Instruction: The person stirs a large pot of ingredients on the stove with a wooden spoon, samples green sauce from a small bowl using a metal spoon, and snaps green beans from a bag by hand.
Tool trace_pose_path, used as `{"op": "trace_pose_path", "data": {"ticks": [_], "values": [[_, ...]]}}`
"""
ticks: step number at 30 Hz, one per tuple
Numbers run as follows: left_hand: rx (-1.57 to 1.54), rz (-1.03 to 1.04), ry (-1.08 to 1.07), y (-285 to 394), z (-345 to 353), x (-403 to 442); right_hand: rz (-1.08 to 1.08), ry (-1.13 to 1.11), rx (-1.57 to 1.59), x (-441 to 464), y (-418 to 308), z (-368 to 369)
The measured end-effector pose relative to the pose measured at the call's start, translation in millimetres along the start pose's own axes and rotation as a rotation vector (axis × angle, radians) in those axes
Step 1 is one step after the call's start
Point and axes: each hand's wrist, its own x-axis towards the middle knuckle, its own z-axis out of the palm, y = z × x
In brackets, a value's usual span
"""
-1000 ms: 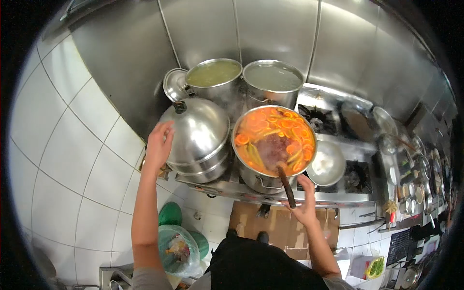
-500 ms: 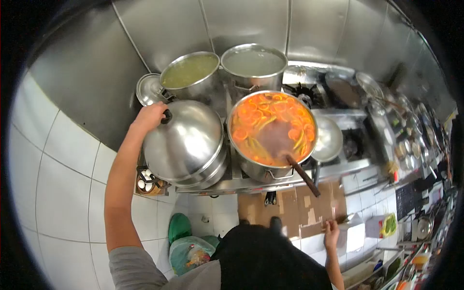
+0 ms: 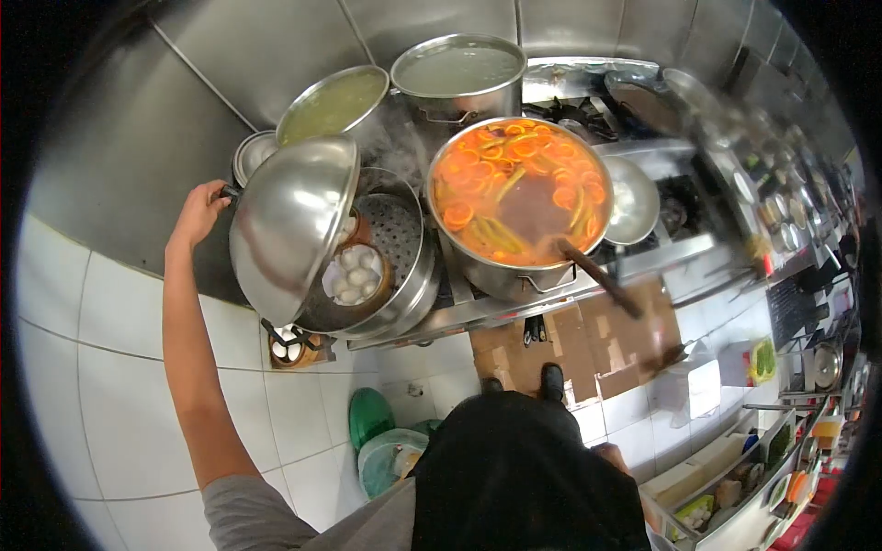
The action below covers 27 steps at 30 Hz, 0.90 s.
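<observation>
My left hand [image 3: 199, 211] grips the black knob of a domed metal lid [image 3: 289, 220], held tilted over the left part of a large steamer pot [image 3: 415, 298]. Inside the pot lies a perforated steamer plate [image 3: 393, 225]. A round bamboo basket [image 3: 384, 292] in the pot holds several pale, round pieces on white liner; I cannot tell what they are. Behind the lid's edge, another basket is partly hidden. Only a little of my right hand [image 3: 608, 453] shows at my right side, its fingers hidden.
Right of the steamer stands a pot of orange broth [image 3: 524, 197] with a wooden handle [image 3: 602, 280] jutting over its front rim. Two tall pots, one with yellowish broth [image 3: 331, 108] and one with cloudy liquid [image 3: 459, 72], stand behind. A wok [image 3: 632, 202] is farther right.
My left hand has lifted the lid off the steamer and tilted it leftward, exposing the baskets and steam. My right hand has drawn back towards my body. The view has shifted.
</observation>
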Motion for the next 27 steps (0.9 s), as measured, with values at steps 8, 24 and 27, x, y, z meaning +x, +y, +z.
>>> {"op": "trace_pose_path", "data": {"ticks": [8,24,27], "values": [[-0.042,-0.075,-0.059,0.5,-8.8,-4.2,-0.019,0.002,0.277,51.9,1.1,-5.3],[0.466,0.126,-0.107,94.5,88.1,12.0,-0.042,0.086,0.307,37.5,14.4,12.1],[0.531,0.052,-0.248,86.4,82.4,18.7,0.022,0.073,0.391,34.8,38.2,21.0]]}}
